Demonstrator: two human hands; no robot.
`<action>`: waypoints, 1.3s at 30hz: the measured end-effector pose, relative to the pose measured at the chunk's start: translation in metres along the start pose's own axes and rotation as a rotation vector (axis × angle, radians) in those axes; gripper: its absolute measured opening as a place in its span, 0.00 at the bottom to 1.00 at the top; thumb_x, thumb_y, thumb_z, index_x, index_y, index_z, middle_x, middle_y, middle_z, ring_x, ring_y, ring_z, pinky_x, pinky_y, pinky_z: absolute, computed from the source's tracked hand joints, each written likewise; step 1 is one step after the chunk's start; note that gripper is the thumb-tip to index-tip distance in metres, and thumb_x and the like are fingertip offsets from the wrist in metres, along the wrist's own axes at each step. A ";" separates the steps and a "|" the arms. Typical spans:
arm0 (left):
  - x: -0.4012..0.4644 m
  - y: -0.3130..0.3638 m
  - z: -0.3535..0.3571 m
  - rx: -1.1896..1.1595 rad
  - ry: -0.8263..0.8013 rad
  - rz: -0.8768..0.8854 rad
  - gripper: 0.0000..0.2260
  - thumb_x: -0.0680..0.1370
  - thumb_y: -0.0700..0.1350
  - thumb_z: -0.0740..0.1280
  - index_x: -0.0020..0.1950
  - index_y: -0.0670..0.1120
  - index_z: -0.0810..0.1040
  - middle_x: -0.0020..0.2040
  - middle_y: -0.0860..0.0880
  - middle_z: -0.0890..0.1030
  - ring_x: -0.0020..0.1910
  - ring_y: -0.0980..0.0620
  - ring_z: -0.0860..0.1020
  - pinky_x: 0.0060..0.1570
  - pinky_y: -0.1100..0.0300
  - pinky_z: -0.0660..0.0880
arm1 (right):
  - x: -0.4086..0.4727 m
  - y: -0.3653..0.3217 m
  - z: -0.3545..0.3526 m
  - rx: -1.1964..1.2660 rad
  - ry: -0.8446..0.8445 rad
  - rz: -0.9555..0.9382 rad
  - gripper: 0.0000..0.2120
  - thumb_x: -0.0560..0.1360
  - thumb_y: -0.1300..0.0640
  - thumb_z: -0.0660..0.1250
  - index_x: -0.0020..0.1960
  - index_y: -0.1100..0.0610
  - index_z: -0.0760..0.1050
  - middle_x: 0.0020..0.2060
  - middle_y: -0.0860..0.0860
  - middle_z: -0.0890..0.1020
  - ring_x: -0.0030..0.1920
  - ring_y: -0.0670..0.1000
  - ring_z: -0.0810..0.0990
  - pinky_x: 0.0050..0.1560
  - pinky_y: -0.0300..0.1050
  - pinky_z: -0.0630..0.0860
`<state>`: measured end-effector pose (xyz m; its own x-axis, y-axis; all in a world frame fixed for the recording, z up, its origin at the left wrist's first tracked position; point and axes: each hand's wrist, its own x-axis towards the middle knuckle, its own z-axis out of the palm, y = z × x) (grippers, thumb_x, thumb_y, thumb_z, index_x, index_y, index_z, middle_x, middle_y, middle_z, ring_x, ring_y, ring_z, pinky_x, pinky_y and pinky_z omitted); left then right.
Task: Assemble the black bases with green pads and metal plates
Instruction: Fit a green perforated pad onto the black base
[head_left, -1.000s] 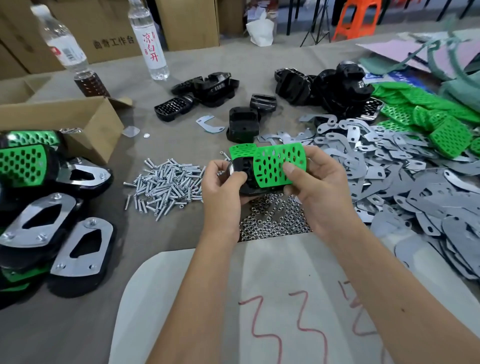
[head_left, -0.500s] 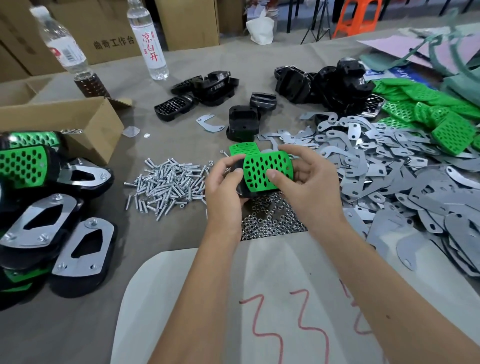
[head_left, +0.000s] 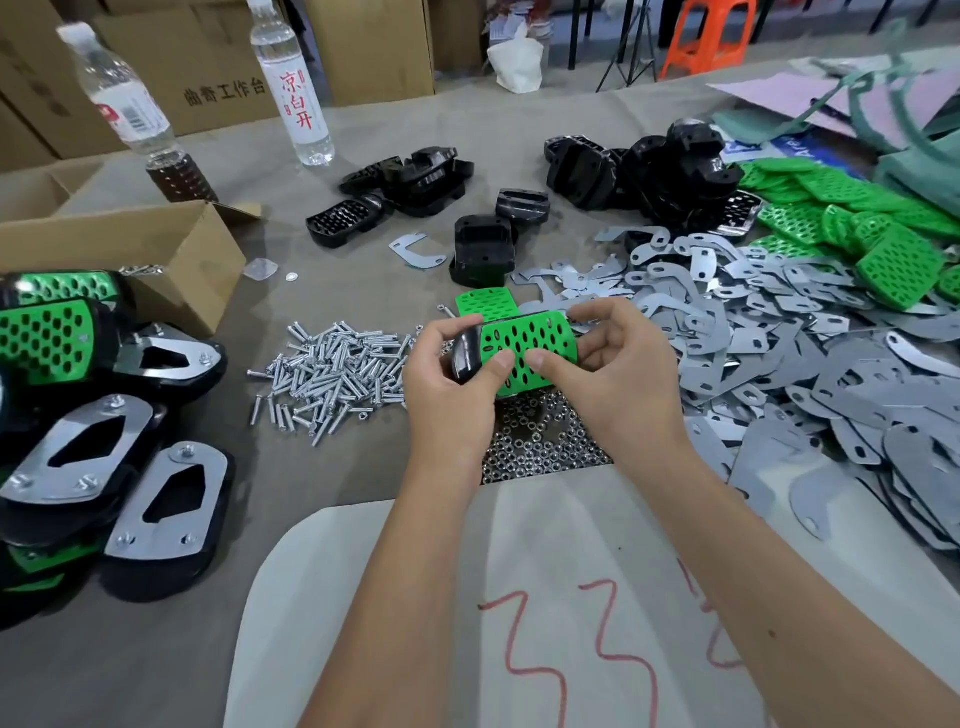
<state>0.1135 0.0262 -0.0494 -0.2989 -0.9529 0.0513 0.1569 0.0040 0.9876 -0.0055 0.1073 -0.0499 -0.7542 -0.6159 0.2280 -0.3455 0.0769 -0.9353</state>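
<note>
Here, head view, items as seen on the bench (head_left: 363, 270):

Left hand (head_left: 449, 387): fingers curled round the rounded end of a black base (head_left: 466, 349), thumb pressed onto the green pad (head_left: 527, 348) that lies on top of it.

Right hand (head_left: 613, 371): grasping the same piece from the other side, thumb on the pad's perforated face, fingers wrapped over its far edge. Base and pad are held together above the bench, over a heap of small nuts (head_left: 540, 441).

Second green pad (head_left: 483, 304): lying flat on the bench just behind the held piece.

Screws (head_left: 332, 371): loose silver pile, just left of the left hand.

Metal plates (head_left: 779, 353): large spread of grey cut plates covering the right side of the bench; 1 single plate (head_left: 415, 252) lies apart, near the middle.

Loose black bases (head_left: 483, 249): several beyond the hands, more heaped at far right (head_left: 670, 166) and in a cluster at centre back (head_left: 410, 179).

Green pad stock (head_left: 852, 218): heap at the far right, beside the plates.

Finished units (head_left: 104, 441): stacked at the left edge, some plate side up with screw heads showing, some green side up.

Cardboard box (head_left: 156, 254): open, behind the finished units.

2 bottles (head_left: 293, 83): upright at the back left.

White sheet (head_left: 467, 597): nearest the person, under the forearms, marked in red.
</note>
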 end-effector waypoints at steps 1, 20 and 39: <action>0.000 0.001 -0.001 -0.068 0.009 -0.023 0.17 0.71 0.33 0.75 0.51 0.53 0.83 0.54 0.42 0.85 0.55 0.41 0.85 0.57 0.37 0.81 | 0.000 0.000 -0.001 -0.047 0.026 -0.004 0.25 0.64 0.44 0.84 0.55 0.44 0.76 0.42 0.47 0.80 0.37 0.48 0.78 0.40 0.47 0.79; 0.001 0.012 -0.011 -0.310 -0.305 -0.194 0.20 0.71 0.36 0.76 0.61 0.35 0.78 0.56 0.35 0.85 0.54 0.38 0.84 0.53 0.46 0.83 | 0.003 -0.009 -0.023 0.771 -0.456 0.270 0.26 0.72 0.64 0.76 0.67 0.68 0.72 0.58 0.68 0.83 0.56 0.65 0.84 0.60 0.62 0.81; -0.001 0.010 -0.006 -0.261 -0.405 -0.166 0.11 0.76 0.41 0.72 0.58 0.43 0.82 0.55 0.42 0.87 0.54 0.44 0.85 0.51 0.52 0.82 | 0.002 -0.008 -0.024 0.860 -0.404 0.267 0.22 0.77 0.63 0.69 0.68 0.73 0.73 0.61 0.67 0.81 0.59 0.62 0.82 0.61 0.58 0.81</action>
<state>0.1212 0.0250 -0.0407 -0.6722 -0.7403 0.0013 0.2907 -0.2623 0.9201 -0.0177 0.1241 -0.0356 -0.4453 -0.8951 0.0214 0.4528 -0.2458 -0.8570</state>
